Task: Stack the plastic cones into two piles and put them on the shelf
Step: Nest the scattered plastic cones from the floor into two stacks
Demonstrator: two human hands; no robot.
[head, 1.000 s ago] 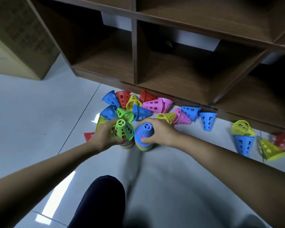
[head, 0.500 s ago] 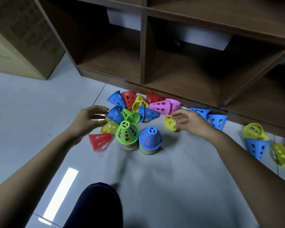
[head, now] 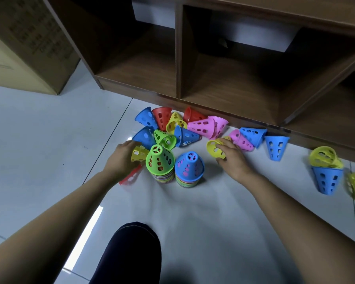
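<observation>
**Two yellow cones, one in each hand, with the piles in the middle**

The two piles stand side by side on the floor (head: 49, 140), between the hands. The green-topped pile (head: 160, 162) is just beside the left hand (head: 121, 160). The blue-topped pile (head: 190, 169) is closer to the right hand (head: 233, 160). So each hand has its own pile close by.

The left hand is bent over the left yellow cone (head: 139, 154) and grips it. This cone lies on its side, touching the green-topped pile. It pokes out from under the fingers toward that pile. I cannot tell which way its tip points. A red cone (head: 131, 177) lies partly under the same hand.

The right hand grips the right yellow cone (head: 213, 149), with its fingers curled over the top of it. This cone also lies on its side. Its wide mouth faces the piles and its tip seems to point away, toward the pink cone (head: 241, 141). The cone sits at the fingertips, on the side of the hand nearer the piles.

I think each cone has to be tipped up, mouth down, before it can slide onto a pile. The way is short for both hands.

Many more cones lie loose by the shelf (head: 230, 87). Nothing is on the shelf yet.
</observation>
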